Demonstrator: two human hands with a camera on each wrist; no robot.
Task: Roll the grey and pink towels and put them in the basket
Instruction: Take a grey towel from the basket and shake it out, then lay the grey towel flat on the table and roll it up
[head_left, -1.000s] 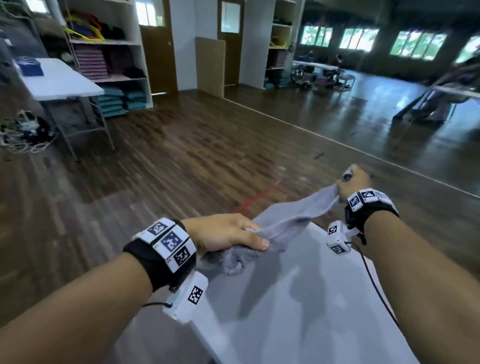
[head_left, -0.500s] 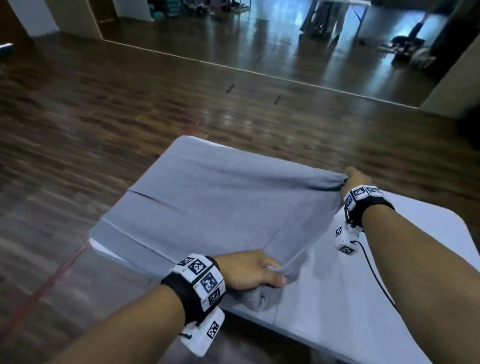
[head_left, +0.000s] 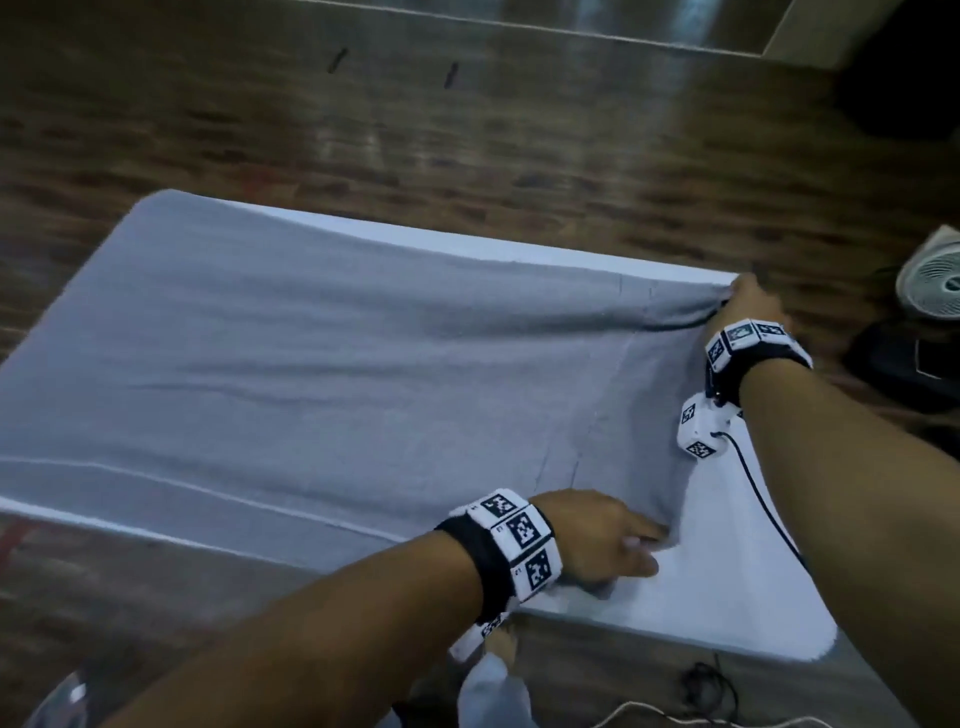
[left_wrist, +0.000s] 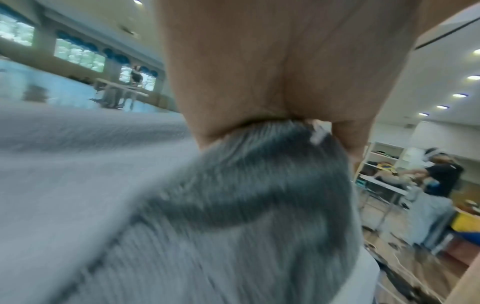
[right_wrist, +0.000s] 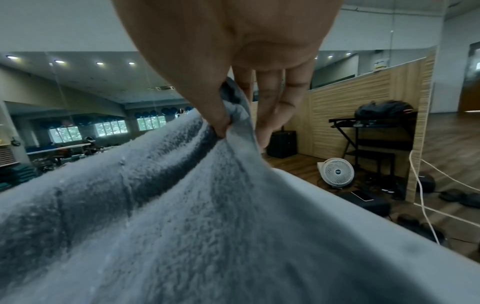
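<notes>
The grey towel lies spread over my white desk on the dark wooden floor. My right hand pinches its corner at two o'clock, my left hand pinches the five o'clock corner; a white fan stands at three o'clock.

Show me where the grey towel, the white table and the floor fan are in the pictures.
grey towel (head_left: 322, 364): head view, middle of the spread cloth.
white table (head_left: 727, 561): head view, bare top near the right end.
floor fan (right_wrist: 337, 172): right wrist view, centre of the round grille.
</notes>
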